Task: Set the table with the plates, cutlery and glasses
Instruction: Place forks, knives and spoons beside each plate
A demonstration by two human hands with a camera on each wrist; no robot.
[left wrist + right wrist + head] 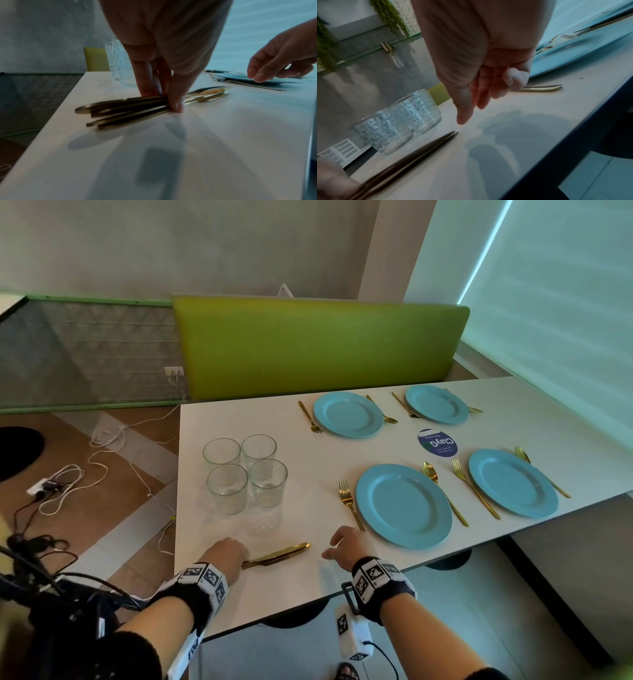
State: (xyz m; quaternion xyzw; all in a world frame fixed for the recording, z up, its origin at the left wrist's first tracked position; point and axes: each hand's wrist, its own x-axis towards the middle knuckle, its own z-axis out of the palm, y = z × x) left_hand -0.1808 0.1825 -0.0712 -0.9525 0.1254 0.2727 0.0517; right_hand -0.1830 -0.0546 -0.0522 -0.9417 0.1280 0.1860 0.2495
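Gold knives [154,104], a small bundle of them, lie on the white table [294,583] near its front edge, pinched at the handles by the left hand [224,556] between thumb and fingertips. The right hand [346,544] hovers empty, fingers relaxed, just beside the blades. Four glasses [245,472] stand clustered close behind. Four blue plates [404,505] already have forks and spoons. Lifting the loosely gathered bundle could let one knife slide free, or a swing could clip the glasses.

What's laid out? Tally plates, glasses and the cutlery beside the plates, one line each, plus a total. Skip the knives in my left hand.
Blue plates: 4
Clear glasses: 4
Gold cutlery beside plates: 8
Total: 16
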